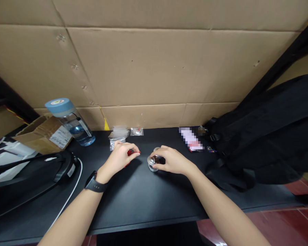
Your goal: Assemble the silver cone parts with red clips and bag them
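Observation:
My left hand (120,158) rests on the black table (138,194), fingers curled round a small red object (130,153) that I cannot name. A black watch (94,182) is on that wrist. My right hand (170,160) is closed round a small clear, silvery round container (152,162) standing on the table. The two hands are a short way apart, near the table's middle. Small clear plastic bags (118,136) with tiny parts lie just behind my left hand, by the cardboard wall.
A water bottle with a blue lid (69,121) lies tilted at the back left beside a cardboard box (43,135). A black strap and white cable (66,171) lie at the left. A black backpack (267,136) fills the right. A cardboard wall (154,68) stands behind.

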Tool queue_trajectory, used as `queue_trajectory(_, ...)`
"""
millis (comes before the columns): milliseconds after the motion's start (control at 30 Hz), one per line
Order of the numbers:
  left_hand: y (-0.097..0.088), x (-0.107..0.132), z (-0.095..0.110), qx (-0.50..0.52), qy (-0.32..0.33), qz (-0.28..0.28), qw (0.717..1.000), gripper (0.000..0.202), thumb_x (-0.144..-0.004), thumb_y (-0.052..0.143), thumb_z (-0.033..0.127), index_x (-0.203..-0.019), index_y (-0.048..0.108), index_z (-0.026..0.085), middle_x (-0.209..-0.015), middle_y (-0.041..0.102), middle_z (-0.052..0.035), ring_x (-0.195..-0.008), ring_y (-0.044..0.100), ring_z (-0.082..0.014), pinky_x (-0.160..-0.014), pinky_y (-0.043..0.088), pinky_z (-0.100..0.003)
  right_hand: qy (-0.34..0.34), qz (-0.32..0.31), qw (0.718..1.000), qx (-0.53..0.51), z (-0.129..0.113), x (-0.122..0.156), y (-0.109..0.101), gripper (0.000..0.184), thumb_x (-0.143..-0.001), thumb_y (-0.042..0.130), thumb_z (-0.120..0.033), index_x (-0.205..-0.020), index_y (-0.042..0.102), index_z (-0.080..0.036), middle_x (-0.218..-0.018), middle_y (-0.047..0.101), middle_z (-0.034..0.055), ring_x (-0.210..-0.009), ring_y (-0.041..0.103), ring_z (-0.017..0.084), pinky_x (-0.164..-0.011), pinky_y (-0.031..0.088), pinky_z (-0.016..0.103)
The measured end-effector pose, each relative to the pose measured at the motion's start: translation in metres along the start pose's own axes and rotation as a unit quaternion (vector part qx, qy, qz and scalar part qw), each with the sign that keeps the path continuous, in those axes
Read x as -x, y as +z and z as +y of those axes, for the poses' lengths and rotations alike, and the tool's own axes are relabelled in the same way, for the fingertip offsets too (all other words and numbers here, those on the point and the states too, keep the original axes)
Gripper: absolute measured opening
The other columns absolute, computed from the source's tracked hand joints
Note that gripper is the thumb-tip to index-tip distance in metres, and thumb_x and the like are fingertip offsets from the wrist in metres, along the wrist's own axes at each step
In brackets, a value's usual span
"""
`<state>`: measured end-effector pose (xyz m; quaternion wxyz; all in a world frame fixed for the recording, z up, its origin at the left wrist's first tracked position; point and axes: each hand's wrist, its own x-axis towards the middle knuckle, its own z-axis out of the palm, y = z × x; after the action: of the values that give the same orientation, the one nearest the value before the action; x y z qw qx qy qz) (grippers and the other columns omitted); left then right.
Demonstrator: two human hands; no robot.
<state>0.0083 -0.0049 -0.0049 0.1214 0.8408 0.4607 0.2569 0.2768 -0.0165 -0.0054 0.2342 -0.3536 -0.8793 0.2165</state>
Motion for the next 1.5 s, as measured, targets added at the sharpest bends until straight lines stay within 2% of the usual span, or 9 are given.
queue_trajectory(167, 0.011, -0.001, 0.002, 0.068, -0.012, 0.041, 0.997, 0.011, -0.088, 0.070, 0.035, -0.086, 0.077, 0.027, -0.100, 0.079, -0.0034, -0.092, 0.072, -0.0221, -0.093, 0.047, -0.040, 0.025, 0.117, 0.991, -0.052, -0.003, -0.005, 0.003, 0.034, -0.086, 0.073, -0.029, -0.120, 0.069, -0.030, -0.110, 0.074, 0.0039, -0.093, 0.062, 0.022, -0.086, 0.051, 0.039)
queue_trajectory(300, 0.021, -0.002, 0.011, 0.176, -0.046, 0.080, 0.980, 0.013, -0.087, 0.070, 0.036, -0.091, 0.072, 0.023, -0.099, 0.078, -0.0060, -0.093, 0.073, -0.0225, -0.087, 0.054, -0.038, 0.048, 0.192, 0.975, -0.102, -0.003, -0.008, 0.013, 0.043, -0.085, 0.075, -0.032, -0.126, 0.065, -0.029, -0.108, 0.072, 0.0057, -0.087, 0.062, 0.021, -0.079, 0.052, 0.037)
queue_trajectory(467, 0.027, -0.002, 0.024, 0.273, -0.078, 0.124, 0.951, 0.019, -0.083, 0.072, 0.033, -0.093, 0.061, 0.021, -0.095, 0.076, -0.0045, -0.091, 0.075, -0.0212, -0.084, 0.056, -0.034, 0.043, 0.213, 0.964, -0.151, -0.007, -0.008, 0.028, 0.047, -0.082, 0.078, -0.035, -0.127, 0.064, -0.030, -0.118, 0.070, 0.0074, -0.087, 0.063, 0.021, -0.080, 0.053, 0.037)
queue_trajectory(933, 0.035, 0.004, 0.035, 0.297, -0.089, 0.175, 0.935, 0.024, -0.083, 0.069, 0.029, -0.086, 0.047, 0.022, -0.103, 0.070, -0.0051, -0.101, 0.072, -0.0220, -0.080, 0.054, -0.031, 0.035, 0.215, 0.946, -0.241, -0.015, -0.010, 0.035, 0.047, -0.080, 0.080, -0.037, -0.118, 0.055, -0.027, -0.127, 0.071, 0.0086, -0.093, 0.068, 0.022, -0.079, 0.052, 0.036)
queue_trajectory(1033, 0.033, 0.006, 0.038, 0.239, -0.074, 0.192, 0.949, 0.021, -0.084, 0.068, 0.029, -0.088, 0.048, 0.023, -0.100, 0.070, -0.0044, -0.095, 0.072, -0.0208, -0.083, 0.051, -0.035, 0.038, 0.217, 0.943, -0.250, -0.015, -0.010, 0.038, 0.046, -0.080, 0.080, -0.037, -0.117, 0.055, -0.027, -0.127, 0.071, 0.0086, -0.095, 0.068, 0.022, -0.079, 0.052, 0.036)
queue_trajectory(1133, 0.027, 0.009, 0.043, 0.073, -0.037, 0.226, 0.971, 0.013, -0.084, 0.066, 0.024, -0.087, 0.053, 0.022, -0.098, 0.072, -0.0032, -0.097, 0.070, -0.0220, -0.088, 0.042, -0.040, 0.050, 0.203, 0.943, -0.257, -0.016, -0.010, 0.041, 0.037, -0.082, 0.078, -0.039, -0.109, 0.058, -0.025, -0.127, 0.071, 0.0086, -0.101, 0.069, 0.024, -0.080, 0.053, 0.035)
queue_trajectory(1233, 0.023, 0.011, 0.046, -0.049, 0.006, 0.254, 0.966, 0.010, -0.087, 0.066, 0.023, -0.086, 0.056, 0.022, -0.099, 0.074, -0.0030, -0.099, 0.069, -0.0231, -0.085, 0.034, -0.041, 0.068, 0.169, 0.944, -0.275, -0.016, -0.011, 0.039, 0.026, -0.090, 0.069, -0.045, -0.101, 0.060, -0.024, -0.120, 0.072, 0.0067, -0.096, 0.072, 0.022, -0.075, 0.054, 0.032)
queue_trajectory(1367, 0.022, 0.010, 0.048, -0.097, 0.033, 0.262, 0.960, 0.011, -0.089, 0.066, 0.023, -0.084, 0.057, 0.022, -0.096, 0.076, -0.0022, -0.099, 0.070, -0.0224, -0.082, 0.029, -0.040, 0.060, 0.153, 0.953, -0.255, -0.017, -0.011, 0.034, 0.028, -0.104, 0.044, -0.046, -0.101, 0.062, -0.025, -0.110, 0.070, 0.0053, -0.092, 0.071, 0.020, -0.083, 0.055, 0.034)
queue_trajectory(1500, 0.020, 0.010, 0.049, -0.116, 0.060, 0.250, 0.959, 0.012, -0.089, 0.067, 0.020, -0.080, 0.058, 0.022, -0.083, 0.075, 0.0017, -0.099, 0.070, -0.0214, -0.084, 0.027, -0.039, 0.013, 0.153, 0.971, -0.184, -0.016, -0.010, 0.033, 0.018, -0.102, 0.050, -0.038, -0.098, 0.061, -0.024, -0.120, 0.065, 0.0076, -0.114, 0.062, 0.023, -0.095, 0.051, 0.038)
